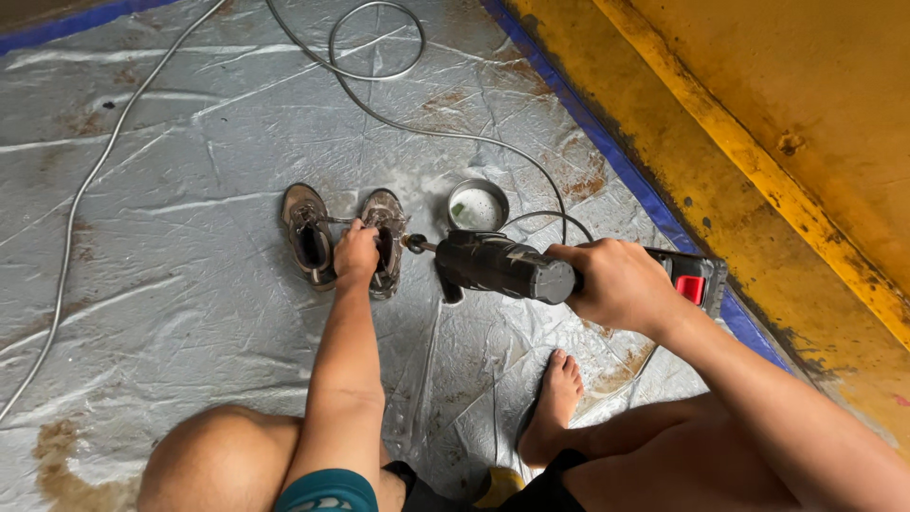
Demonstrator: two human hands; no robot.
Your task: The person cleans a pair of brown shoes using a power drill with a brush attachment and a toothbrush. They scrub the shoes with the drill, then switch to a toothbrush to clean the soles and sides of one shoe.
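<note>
My left hand point(355, 254) grips the top of a worn brown shoe point(387, 239) that stands on a silver tarp point(190, 284). A second brown shoe point(307, 232) stands just left of it. My right hand point(618, 283) holds a black power drill point(502, 265) with a red trigger part at its rear. The drill lies level and its bit tip points left, touching the held shoe's side. I am squatting, with my bare right foot point(555, 403) on the tarp below the drill.
A round metal tin point(477, 206) sits beyond the drill. A grey cable point(379, 57) loops across the tarp toward the drill; another cable point(76, 209) runs down the left. A yellow metal wall point(777, 123) borders the right, past a blue tarp edge.
</note>
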